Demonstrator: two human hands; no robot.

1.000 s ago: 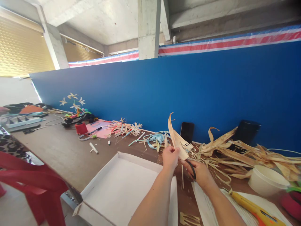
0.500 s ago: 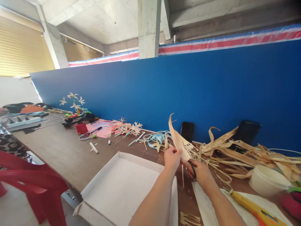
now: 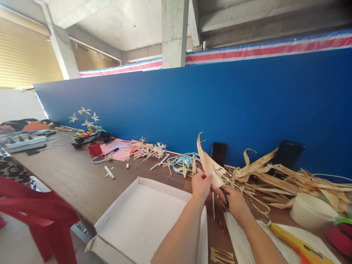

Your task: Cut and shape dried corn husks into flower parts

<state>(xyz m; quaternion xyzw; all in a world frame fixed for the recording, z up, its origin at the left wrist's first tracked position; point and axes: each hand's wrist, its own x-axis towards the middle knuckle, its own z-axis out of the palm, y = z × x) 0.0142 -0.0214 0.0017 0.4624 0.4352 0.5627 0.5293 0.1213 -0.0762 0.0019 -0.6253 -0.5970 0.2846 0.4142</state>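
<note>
Pinched in my left hand (image 3: 202, 186) is a dried corn husk (image 3: 209, 165), pale tan, its curled tip pointing up and its right edge cut into a fringe. My right hand (image 3: 233, 201) is closed around black-handled scissors (image 3: 226, 198), close against the husk's lower end. The scissor blades are hidden behind the hands and husk, so I cannot tell how far apart they are. More dried husks (image 3: 288, 183) lie heaped to the right of my hands.
A white shallow box (image 3: 148, 216) lies left of my forearms. At right are a yellow glue gun (image 3: 297, 242) on paper and a white tub (image 3: 312, 211). Two dark phones (image 3: 219, 154) lean on the blue partition (image 3: 165, 106). Husk flowers (image 3: 156, 150) lie farther left.
Both hands hold nearly the same position, with the husk and scissors still between them. The view has shifted very slightly.
</note>
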